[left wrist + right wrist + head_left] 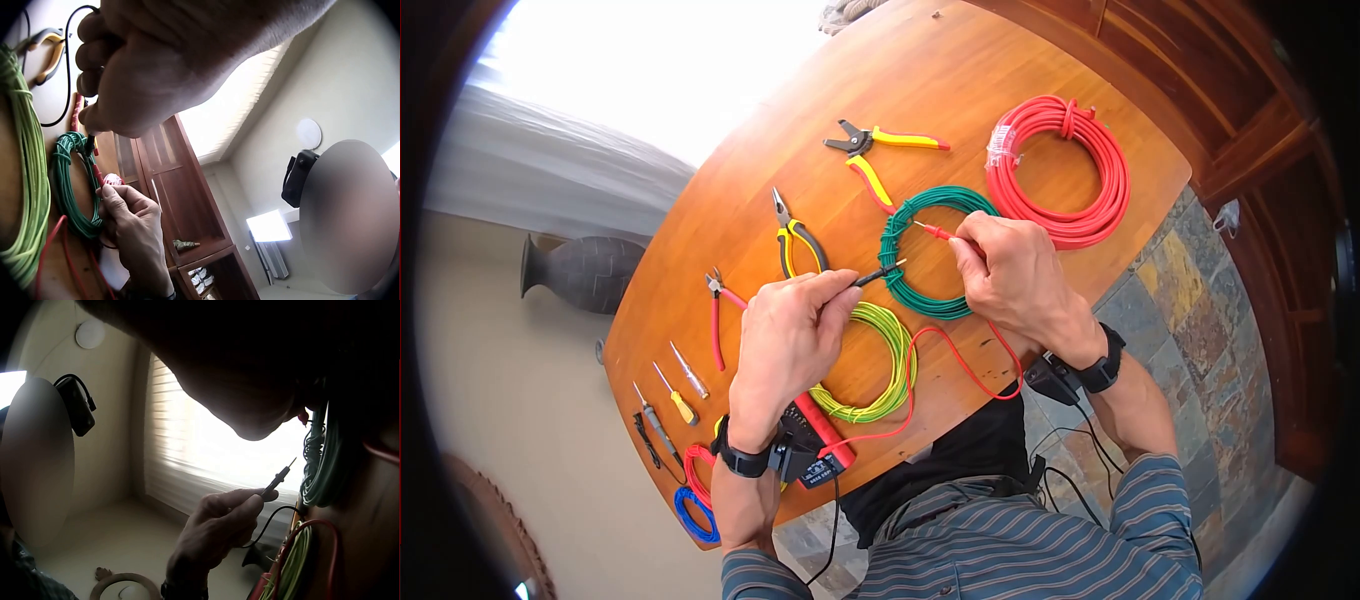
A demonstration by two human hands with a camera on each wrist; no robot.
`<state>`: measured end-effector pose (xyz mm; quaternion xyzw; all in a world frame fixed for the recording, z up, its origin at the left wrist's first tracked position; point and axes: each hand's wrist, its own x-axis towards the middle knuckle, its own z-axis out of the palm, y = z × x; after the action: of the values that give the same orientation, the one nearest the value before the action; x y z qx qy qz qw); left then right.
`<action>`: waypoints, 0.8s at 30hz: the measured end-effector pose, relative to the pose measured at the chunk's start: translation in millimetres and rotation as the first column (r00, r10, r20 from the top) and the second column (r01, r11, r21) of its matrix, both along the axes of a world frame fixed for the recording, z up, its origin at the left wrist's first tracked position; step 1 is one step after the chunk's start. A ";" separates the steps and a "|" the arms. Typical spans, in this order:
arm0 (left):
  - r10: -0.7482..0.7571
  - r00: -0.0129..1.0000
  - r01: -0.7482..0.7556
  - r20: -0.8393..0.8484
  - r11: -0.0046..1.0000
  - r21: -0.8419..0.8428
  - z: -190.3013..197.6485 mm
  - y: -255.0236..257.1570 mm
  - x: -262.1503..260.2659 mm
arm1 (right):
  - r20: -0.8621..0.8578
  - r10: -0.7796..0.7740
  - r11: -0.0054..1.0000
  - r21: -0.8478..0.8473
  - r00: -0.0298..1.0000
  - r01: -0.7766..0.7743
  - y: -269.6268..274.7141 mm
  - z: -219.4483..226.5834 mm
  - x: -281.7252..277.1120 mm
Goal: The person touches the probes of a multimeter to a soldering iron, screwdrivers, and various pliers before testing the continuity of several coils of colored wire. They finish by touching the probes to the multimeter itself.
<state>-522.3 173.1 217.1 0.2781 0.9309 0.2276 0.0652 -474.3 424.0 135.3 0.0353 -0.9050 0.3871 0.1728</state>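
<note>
The left hand [792, 335] pinches a black probe [880, 274] between thumb and fingers, its metal tip pointing right over the near-left edge of a green wire coil [896, 285]. In the right hand [1020, 270] is a red probe [937, 231], its tip pointing left above the same coil. The two tips are apart. A red lead [945, 335] curves over the table to a red and black meter [825, 440] by the left wrist. In the right wrist view the black probe [275, 482] points up, held by the left hand [215, 531].
A yellow-green coil [905, 370] lies beside the left hand, a large red coil [1115, 180] beyond the right. Wire strippers [857, 142], long-nose pliers [785, 225], red-handled cutters [717, 320] and screwdrivers [685, 408] lie on the wooden table [730, 190]. Red and blue coils [696, 515] sit near its left corner.
</note>
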 end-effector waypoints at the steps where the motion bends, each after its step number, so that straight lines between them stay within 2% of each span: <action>1: 0.000 1.000 0.000 0.000 1.000 0.001 -1.6 0.6 -1.3 | 0.004 -0.004 1.000 0.000 1.000 0.004 0.1 0.2 0.2; 3: 0.046 0.999 -0.045 -0.015 0.998 0.051 -4.3 1.6 -3.7 | -0.002 -0.002 1.000 -0.014 1.000 0.002 -0.4 1.0 0.7; 6: 0.044 0.997 -0.041 -0.060 0.998 0.056 -6.0 3.1 -7.5 | -0.007 -0.008 1.000 -0.019 1.000 0.007 -0.9 0.7 0.9; 9: 0.080 0.996 -0.080 -0.025 0.997 0.017 -7.1 1.8 -9.9 | -0.006 -0.013 1.000 -0.012 1.000 0.013 -1.3 0.7 0.8; 24: 0.069 0.998 -0.069 -0.001 0.998 0.000 -11.1 3.0 -9.4 | -0.011 -0.021 1.000 -0.024 1.000 0.020 -1.2 -0.7 1.6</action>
<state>-531.7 176.2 206.0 0.2459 0.9401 0.2293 0.0568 -472.8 422.8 134.6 0.0261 -0.8996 0.3959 0.1824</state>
